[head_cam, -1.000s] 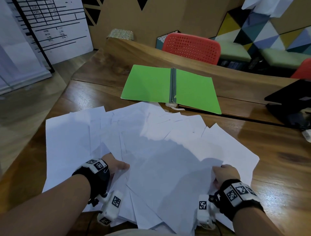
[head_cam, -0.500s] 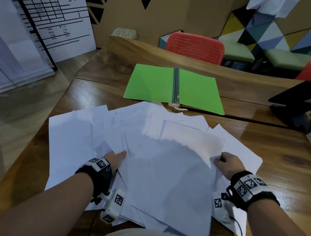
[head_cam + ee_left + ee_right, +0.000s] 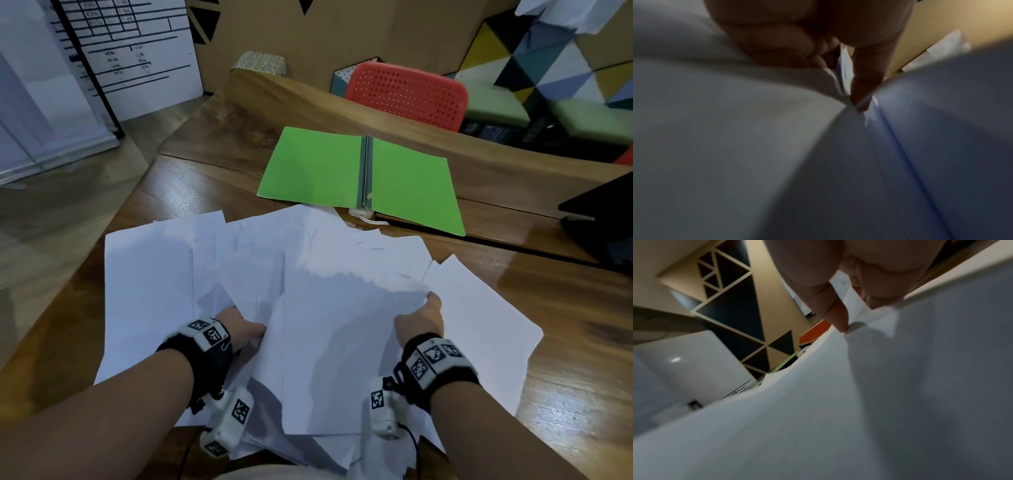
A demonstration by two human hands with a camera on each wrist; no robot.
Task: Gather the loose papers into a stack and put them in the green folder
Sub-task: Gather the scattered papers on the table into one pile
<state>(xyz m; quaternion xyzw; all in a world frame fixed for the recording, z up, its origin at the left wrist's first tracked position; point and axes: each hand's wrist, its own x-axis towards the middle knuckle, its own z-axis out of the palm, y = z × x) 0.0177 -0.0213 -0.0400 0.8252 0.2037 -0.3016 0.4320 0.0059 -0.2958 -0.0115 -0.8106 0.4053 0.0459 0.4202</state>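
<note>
The loose papers (image 3: 239,274) lay fanned over the wooden surface (image 3: 565,342), just in front of the green folder (image 3: 359,174), which lay open and flat. Both hands held a lifted bunch: the left hand (image 3: 245,330) pinched sheet edges btw. thumb and curled fingers (image 3: 789,48), the right hand (image 3: 419,317) pinched the opposite edge w/ its fingers (image 3: 836,316). Risk, as judgement: the sheets were not aligned, so inner ones probably could slide out or crease if pulled together too fast. The far-left sheets, not held, might stay behind.
</note>
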